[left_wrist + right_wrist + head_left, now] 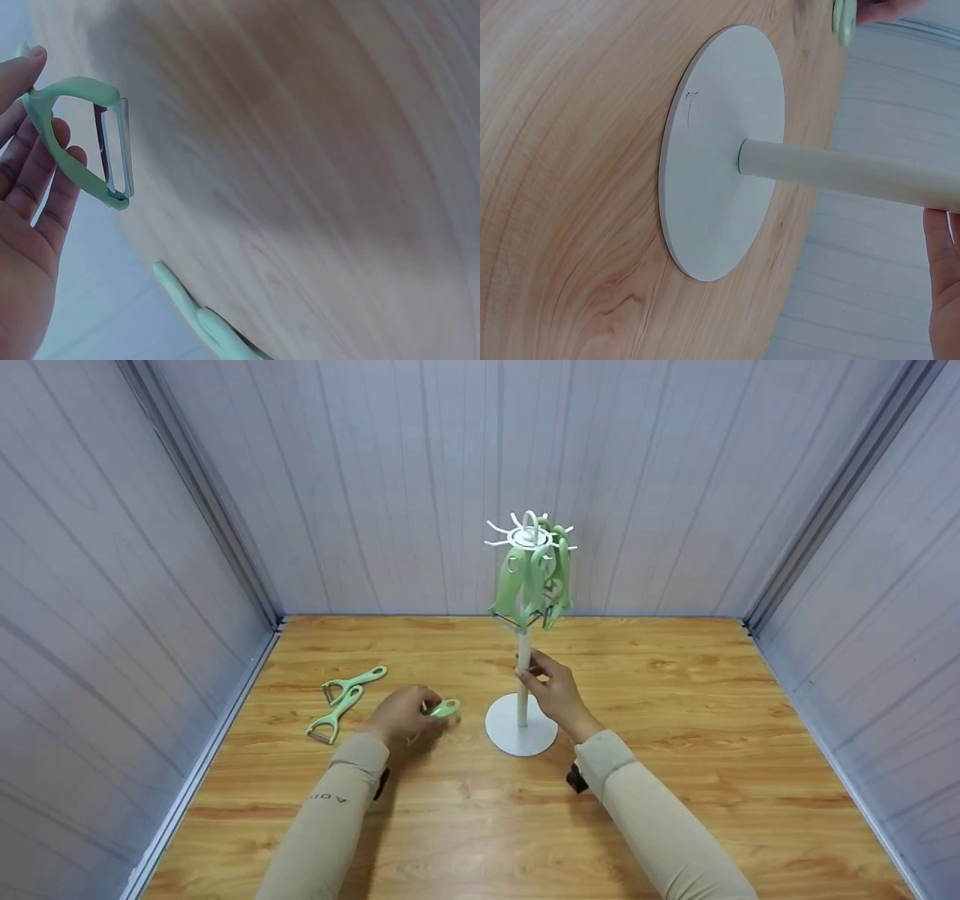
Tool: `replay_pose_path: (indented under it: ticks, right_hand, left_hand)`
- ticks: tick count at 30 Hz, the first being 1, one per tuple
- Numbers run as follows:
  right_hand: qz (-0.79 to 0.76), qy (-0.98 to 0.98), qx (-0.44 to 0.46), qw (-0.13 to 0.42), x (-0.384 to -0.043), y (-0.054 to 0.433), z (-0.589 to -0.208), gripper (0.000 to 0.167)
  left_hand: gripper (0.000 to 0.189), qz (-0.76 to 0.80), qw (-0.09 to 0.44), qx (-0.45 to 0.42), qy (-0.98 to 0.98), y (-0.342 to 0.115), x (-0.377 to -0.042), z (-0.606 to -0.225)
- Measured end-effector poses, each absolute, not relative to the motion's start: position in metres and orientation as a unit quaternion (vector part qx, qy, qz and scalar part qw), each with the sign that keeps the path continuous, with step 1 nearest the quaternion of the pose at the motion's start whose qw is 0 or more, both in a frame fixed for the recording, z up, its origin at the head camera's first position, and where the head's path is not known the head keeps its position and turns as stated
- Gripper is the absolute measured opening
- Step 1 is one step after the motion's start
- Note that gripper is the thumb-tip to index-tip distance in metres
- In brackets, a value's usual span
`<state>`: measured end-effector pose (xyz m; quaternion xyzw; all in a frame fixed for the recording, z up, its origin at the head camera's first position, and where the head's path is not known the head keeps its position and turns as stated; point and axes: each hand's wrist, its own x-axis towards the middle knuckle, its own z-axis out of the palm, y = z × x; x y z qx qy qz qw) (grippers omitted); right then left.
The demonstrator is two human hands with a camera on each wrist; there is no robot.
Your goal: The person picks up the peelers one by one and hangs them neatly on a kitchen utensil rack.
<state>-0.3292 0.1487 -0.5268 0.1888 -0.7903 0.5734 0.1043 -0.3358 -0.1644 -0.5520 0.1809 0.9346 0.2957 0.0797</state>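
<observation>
My left hand pinches a light green Y-shaped peeler, its metal blade facing away from the palm. In the head view the handle end of this peeler points right, toward the stand. With thumb and fingers my right hand grips the pole of a white hanging stand. Its round base sits flat on the table. Several green peelers hang from hooks at the stand's top, mostly on the near and right sides.
Two more green peelers, one farther back and one nearer, lie overlapping on the wooden table, left of my left hand. Bare white hooks stick out on the rack's left. Pale panel walls enclose the table's back and sides.
</observation>
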Motion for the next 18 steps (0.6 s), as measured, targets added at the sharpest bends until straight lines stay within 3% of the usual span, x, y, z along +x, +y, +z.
replay_pose_path:
  ticks: [18]
  right_hand:
    - [0.569, -0.798, 0.176, 0.094, -0.330, 0.149, -0.526, 0.031]
  left_hand:
    - [0.031, 0.379, -0.001, 0.207, 0.902, -0.157, -0.321, -0.529]
